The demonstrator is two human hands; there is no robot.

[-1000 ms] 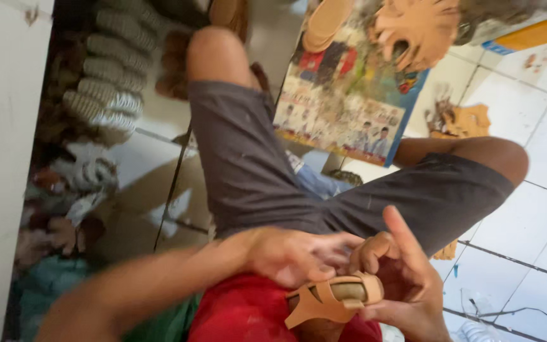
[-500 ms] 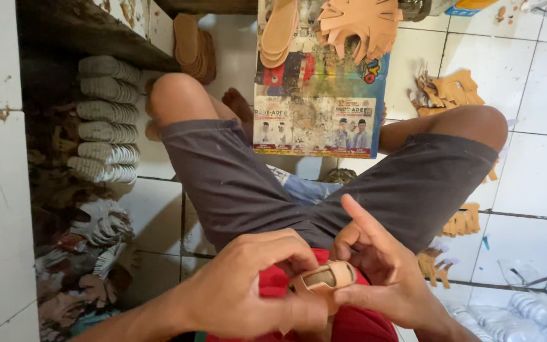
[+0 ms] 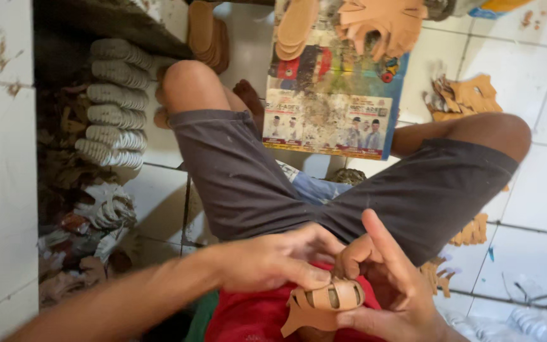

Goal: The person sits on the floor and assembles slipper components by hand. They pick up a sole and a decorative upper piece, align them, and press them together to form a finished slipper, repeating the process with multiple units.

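Observation:
I sit on a tiled floor in grey shorts and a red shirt. My left hand [image 3: 273, 259] and my right hand [image 3: 387, 285] meet over my lap, both gripping a tan leather sandal upper [image 3: 321, 303] with cut slots and straps. The left fingers press on its top edge. The right hand cradles it from below, with the index finger pointing up.
A colourful printed board [image 3: 330, 95] lies ahead of my knees with tan soles [image 3: 295, 25] and cut leather pieces [image 3: 384, 25] on it. More leather scraps [image 3: 463, 95] lie on the white tiles to the right. Stacked pale soles [image 3: 115, 101] fill the shelf on the left.
The view has swung and steadied over my lap. My hands stay together on the sandal upper, turning it slightly so the slotted strap faces up.

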